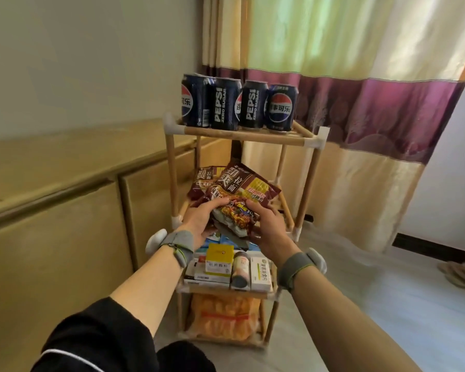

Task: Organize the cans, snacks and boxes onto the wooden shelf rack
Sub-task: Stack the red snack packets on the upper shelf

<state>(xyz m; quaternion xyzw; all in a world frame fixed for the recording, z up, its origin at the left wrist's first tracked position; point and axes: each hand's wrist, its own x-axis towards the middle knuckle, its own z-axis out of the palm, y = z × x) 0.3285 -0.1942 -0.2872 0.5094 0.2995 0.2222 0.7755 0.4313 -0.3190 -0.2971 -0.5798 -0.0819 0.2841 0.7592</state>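
A wooden shelf rack [246, 136] with white corner joints stands in the room's corner. Several dark Pepsi cans [238, 106] line its top tier. Both hands hold a brown instant-noodle packet [246, 193] over the second tier: my left hand [199, 218] grips its lower left edge, my right hand [266, 224] grips its lower right edge. Another noodle packet [203, 181] lies behind it on that tier. Small boxes [218, 260] and a bottle [239, 268] fill the third tier. An orange snack bag [224, 316] sits on the bottom tier.
A long wooden cabinet [65, 210] runs along the wall left of the rack. A striped curtain [346, 103] hangs behind and to the right, reaching the grey floor [360, 304]. Both wrists wear grey bands.
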